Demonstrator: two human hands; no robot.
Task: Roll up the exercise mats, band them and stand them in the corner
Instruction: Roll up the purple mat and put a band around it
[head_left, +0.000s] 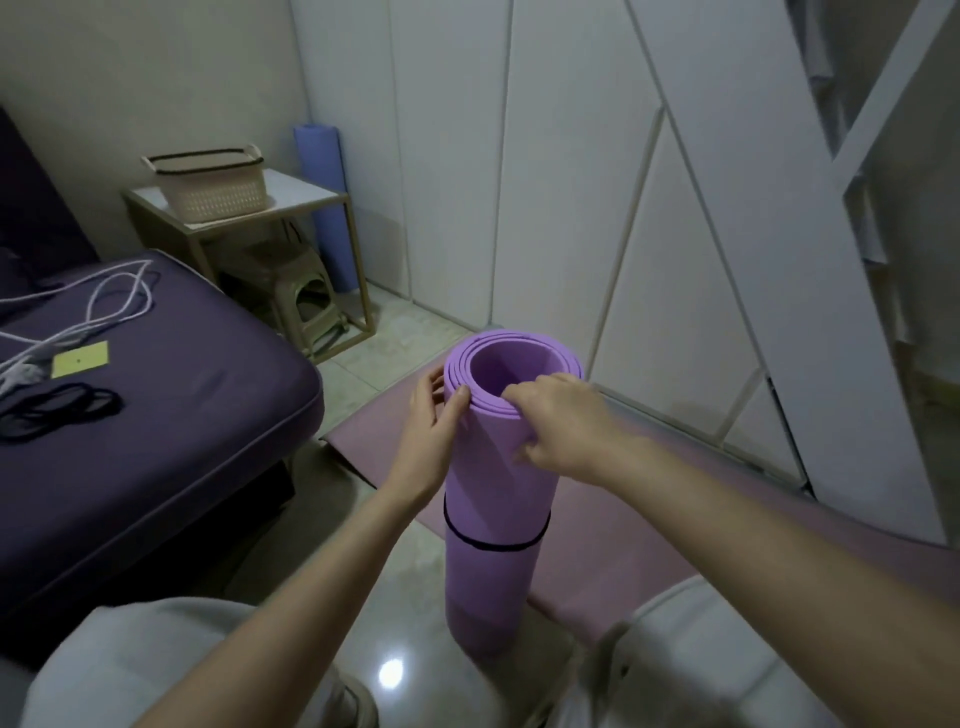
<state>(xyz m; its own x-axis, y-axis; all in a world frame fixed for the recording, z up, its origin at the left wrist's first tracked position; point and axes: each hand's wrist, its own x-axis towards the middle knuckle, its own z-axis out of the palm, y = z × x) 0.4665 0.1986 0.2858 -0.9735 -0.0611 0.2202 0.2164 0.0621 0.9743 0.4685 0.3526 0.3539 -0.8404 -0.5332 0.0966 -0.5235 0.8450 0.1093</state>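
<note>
Rolled purple mat (498, 483) upright on the tiled floor (395, 571), near and central, between the knees; one black band (493, 544) round it below the middle, none near the top; left hand (434, 415) curled round the left side of the upper end, thumb laid on the rim; right hand (556, 421) pinching the near rim, fingers hooked over the layers into the hollow, thumb outside.

Judged risks: top end unbanded, so likely to loosen and spiral open on release; core wide and slack, so prone to telescoping if pressed from above or lifted by the rim alone; single low band apt to slide along smooth foam in carrying; glossy tile below, so some chance of the base skidding and the roll toppling toward the bed (156, 441) on the left; pink mat (649, 519) flat on the floor just behind and to the right, not yet rolled, a trip hazard on the way to the far corner, with a blue rolled mat (327, 208) already stood there behind the small table (306, 195); spare black bands (57, 410) on the bed, well apart from both hands.

No brand, label or legible writing anywhere; yellow card (80, 358) on the bed too small to read.
</note>
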